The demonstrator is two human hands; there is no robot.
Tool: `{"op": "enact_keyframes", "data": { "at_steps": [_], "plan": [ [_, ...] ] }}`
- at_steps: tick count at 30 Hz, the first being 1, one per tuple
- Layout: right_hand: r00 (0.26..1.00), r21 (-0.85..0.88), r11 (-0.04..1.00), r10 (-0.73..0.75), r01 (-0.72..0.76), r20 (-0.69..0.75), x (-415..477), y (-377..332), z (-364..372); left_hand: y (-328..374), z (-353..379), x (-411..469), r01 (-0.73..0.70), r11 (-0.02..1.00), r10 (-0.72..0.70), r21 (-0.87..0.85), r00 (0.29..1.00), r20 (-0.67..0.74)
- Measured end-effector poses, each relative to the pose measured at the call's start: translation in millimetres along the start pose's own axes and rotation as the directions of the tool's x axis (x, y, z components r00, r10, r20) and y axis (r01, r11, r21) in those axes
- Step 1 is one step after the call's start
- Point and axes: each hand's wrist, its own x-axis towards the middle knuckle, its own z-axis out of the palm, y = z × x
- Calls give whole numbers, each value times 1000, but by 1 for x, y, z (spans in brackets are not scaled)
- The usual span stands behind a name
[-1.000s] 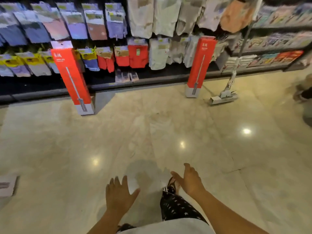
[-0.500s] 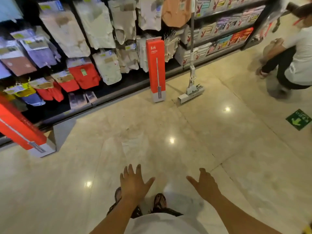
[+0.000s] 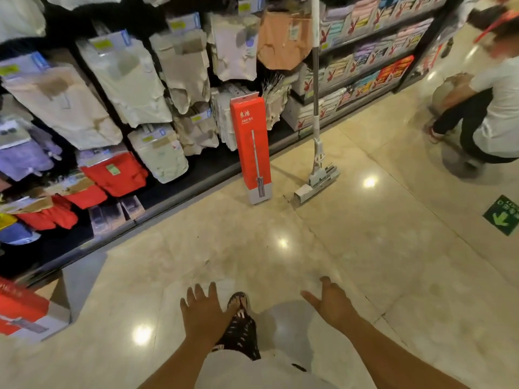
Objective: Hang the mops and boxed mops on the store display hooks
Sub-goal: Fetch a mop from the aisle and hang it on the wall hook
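A tall red boxed mop (image 3: pixel 252 147) stands upright on the floor against the display rack. Just to its right a bare grey mop (image 3: pixel 316 130) leans on the shelving, its flat head (image 3: pixel 316 186) on the floor. A second red boxed mop (image 3: pixel 24 313) shows at the left edge, partly cut off. My left hand (image 3: pixel 203 313) and my right hand (image 3: pixel 334 304) hang low in front of me with fingers spread, holding nothing, well short of both mops.
The rack (image 3: pixel 118 108) carries hanging packets of clothing. Shelves of boxed goods (image 3: pixel 373 54) run off to the right. A crouching person (image 3: pixel 488 108) is on the floor at the far right. A green arrow sticker (image 3: pixel 502 214) marks the tiles.
The view has swung right and moved closer to the middle boxed mop and the bare mop. The left boxed mop slid to the frame's edge. Both hands stay open and empty.
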Motion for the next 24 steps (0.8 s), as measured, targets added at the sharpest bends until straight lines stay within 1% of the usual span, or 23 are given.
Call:
{"op": "enact_keyframes", "data": {
  "at_steps": [5,7,9,11,12,15,18,21,24],
  "plan": [
    [992,209,973,-80,100,-101,52,-76,-57,27,-72,79,-82,995,82,53,997,10],
    [989,194,973,-107,124,-100,67,-88,-71,47,-92,103,-111,992,112,65,994,1],
    [988,99,984,-144,148,-47,78,-88,-84,70,-106,124,-142,986,141,85,990,7],
    [987,-14,987,-158,158,4,93,-77,-101,95,-114,144,-173,979,170,113,985,28],
    [989,-43,988,-150,150,16,105,-68,-111,108,-116,153,-184,975,180,126,983,41],
    [995,-54,993,-100,101,10,153,-31,-147,154,-123,182,-173,976,167,130,984,61],
    [999,-63,997,-51,51,-11,206,8,-202,210,-133,207,-122,988,118,97,992,48],
    [998,-49,999,-22,20,-51,248,36,-267,273,-157,225,-84,995,83,46,996,38],
    [996,-75,997,-23,17,-87,284,56,-325,340,-189,242,-92,994,92,-51,996,-20]
  ]
}}
